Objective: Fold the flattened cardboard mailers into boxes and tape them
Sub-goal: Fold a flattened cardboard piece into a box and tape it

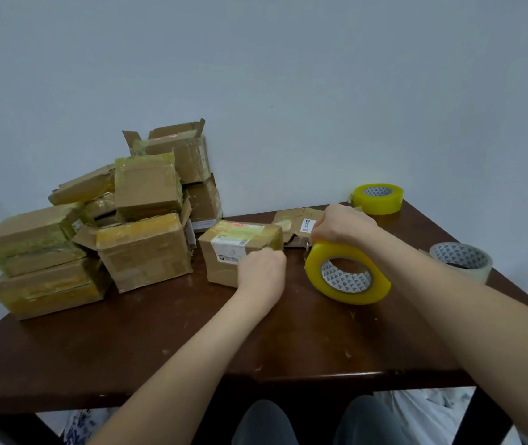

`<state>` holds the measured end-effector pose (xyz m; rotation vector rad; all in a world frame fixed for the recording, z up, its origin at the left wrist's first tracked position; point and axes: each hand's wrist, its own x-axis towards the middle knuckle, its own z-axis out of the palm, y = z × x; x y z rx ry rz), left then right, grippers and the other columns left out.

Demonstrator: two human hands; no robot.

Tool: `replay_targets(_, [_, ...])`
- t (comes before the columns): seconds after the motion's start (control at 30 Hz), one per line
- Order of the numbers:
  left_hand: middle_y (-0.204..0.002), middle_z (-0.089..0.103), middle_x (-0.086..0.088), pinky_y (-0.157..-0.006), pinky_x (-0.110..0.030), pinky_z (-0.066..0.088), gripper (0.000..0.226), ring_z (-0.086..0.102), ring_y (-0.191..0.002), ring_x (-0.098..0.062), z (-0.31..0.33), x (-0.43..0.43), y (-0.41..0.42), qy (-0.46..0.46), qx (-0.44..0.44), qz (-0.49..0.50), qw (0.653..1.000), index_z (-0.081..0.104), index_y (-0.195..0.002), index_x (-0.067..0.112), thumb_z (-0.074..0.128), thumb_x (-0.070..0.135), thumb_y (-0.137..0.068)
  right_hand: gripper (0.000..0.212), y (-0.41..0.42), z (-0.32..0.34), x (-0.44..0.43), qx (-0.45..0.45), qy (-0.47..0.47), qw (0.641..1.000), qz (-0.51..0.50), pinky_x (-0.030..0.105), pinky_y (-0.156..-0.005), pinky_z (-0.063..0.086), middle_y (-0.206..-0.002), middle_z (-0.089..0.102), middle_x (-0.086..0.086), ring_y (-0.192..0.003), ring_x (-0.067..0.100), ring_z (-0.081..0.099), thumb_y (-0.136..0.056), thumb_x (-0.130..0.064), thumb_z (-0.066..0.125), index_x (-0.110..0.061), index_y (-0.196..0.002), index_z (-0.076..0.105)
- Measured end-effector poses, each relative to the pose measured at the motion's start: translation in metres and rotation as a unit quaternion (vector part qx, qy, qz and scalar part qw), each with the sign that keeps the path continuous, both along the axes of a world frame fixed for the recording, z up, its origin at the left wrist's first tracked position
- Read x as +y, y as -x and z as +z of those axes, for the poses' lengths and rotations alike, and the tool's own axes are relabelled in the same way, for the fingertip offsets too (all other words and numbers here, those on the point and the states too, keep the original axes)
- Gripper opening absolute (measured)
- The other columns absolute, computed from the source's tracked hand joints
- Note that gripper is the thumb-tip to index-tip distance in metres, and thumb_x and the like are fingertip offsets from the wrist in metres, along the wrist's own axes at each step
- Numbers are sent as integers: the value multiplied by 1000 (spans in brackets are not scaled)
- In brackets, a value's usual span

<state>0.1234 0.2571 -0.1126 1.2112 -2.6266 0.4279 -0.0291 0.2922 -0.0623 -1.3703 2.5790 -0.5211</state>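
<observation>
small box (240,248) mid-table (160,342), white label on near face, yellowish tape across top. left hand (261,273) on its near right corner, fingers curled against the cardboard, gripping the edge. right hand (339,224) clamped over top of yellow tape roll (347,273), fingers curled round the rim; roll on edge, tilted, just right of the box, core facing near. flattened mailer (298,224) lying behind the box, partly under the right hand. stack of taped boxes (96,226) far left against the wall. second yellow roll (378,198) at far right corner, clear roll (461,261) at right edge, both flat.
</observation>
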Motion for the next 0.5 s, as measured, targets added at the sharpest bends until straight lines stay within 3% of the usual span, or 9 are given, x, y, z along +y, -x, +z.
replay_targets(0.1, [-111, 61, -5, -66, -34, 44, 33, 62, -98, -30, -8, -3, -4, 7, 60, -31, 998, 56, -127, 18, 42, 19, -97, 33, 11, -1, 6, -35, 22, 999, 9, 31, -67, 49, -89, 64, 2, -89, 25, 63, -72, -40, 67, -20, -98, 71])
replay_targets(0.2, [-113, 60, -5, -65, -34, 43, 34, 62, -97, -30, -15, 3, -3, 8, 83, -53, 995, 51, -128, 14, 40, 22, -97, 27, 22, -4, 9, -96, 79, 992, 31, 39, -79, 57, -92, 71, 3, -89, 23, 65, -73, -38, 65, -20, -88, 76])
replay_targets(0.3, [-103, 63, -3, -51, -31, 42, 32, 65, -74, -25, -37, 8, -7, 7, 136, -93, 986, 52, -124, 13, 50, 18, -92, 12, 32, -7, 17, -165, 175, 970, 40, 42, -87, 55, -96, 72, 4, -95, 21, 64, -81, -31, 69, -21, -78, 76])
replay_targets(0.4, [-91, 67, -1, -38, -25, 38, 33, 62, -52, -20, -56, 6, -12, 10, 153, -116, 981, 59, -114, 13, 66, 14, -81, 13, 39, -8, 22, -216, 231, 948, 33, 37, -90, 52, -100, 69, 0, -98, 17, 61, -86, -28, 69, -19, -92, 76])
replay_targets(0.5, [-107, 60, -3, -51, -28, 37, 37, 65, -76, -25, -54, 1, -8, 1, 117, -68, 991, 44, -130, 15, 50, 16, -93, 12, 46, -10, 26, -226, 263, 938, 15, 35, -90, 50, -98, 67, -4, -100, 16, 59, -86, -29, 67, -22, -91, 75])
